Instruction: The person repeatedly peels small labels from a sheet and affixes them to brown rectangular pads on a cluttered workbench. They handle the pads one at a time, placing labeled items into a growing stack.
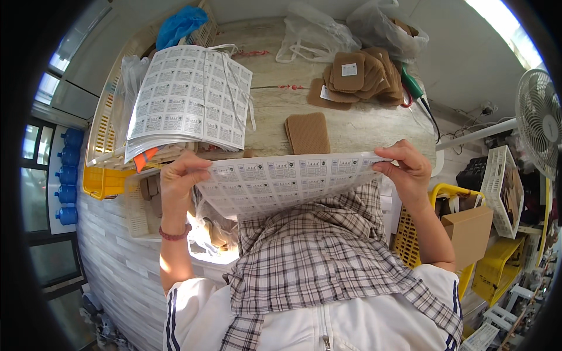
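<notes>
Both our left hand (182,178) and right hand (408,169) pinched shut on the white printed label sheet (281,178), seemingly taut, so pulling unevenly could have torn it.

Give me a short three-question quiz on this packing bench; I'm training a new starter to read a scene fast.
1. True or false: the left hand and the right hand each hold one end of the label sheet.
2. What lies on the table just beyond the held sheet?
A. a small stack of tan pads
B. a red mug
C. a laptop
3. Fill in: the stack of label sheets lies toward the person's ____ side.

Key
1. True: both hands have a grip on its ends.
2. A.
3. Left, over the yellow basket.
</notes>
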Demonstrator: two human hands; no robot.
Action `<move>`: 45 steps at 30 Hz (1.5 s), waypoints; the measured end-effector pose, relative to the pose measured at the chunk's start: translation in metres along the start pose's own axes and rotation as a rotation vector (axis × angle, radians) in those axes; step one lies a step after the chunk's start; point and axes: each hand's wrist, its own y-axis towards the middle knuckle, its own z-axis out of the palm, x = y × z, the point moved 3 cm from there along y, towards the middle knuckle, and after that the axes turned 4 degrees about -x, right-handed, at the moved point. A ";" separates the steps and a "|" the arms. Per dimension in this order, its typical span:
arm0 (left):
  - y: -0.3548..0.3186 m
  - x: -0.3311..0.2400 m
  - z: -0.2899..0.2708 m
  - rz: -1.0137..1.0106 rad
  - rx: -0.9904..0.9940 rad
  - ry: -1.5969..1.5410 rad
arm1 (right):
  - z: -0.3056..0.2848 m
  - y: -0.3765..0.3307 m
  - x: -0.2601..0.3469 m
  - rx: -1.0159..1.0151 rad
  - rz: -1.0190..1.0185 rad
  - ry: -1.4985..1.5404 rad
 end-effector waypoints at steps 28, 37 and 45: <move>-0.045 -0.060 0.178 0.841 0.211 0.794 | -0.004 -0.012 0.032 0.028 -0.039 -0.171; -0.032 -0.046 0.191 0.653 0.228 0.565 | -0.007 -0.019 0.019 0.040 -0.024 -0.153; -0.026 -0.042 0.197 0.604 0.173 0.464 | 0.019 -0.005 0.044 -0.005 -0.521 -0.558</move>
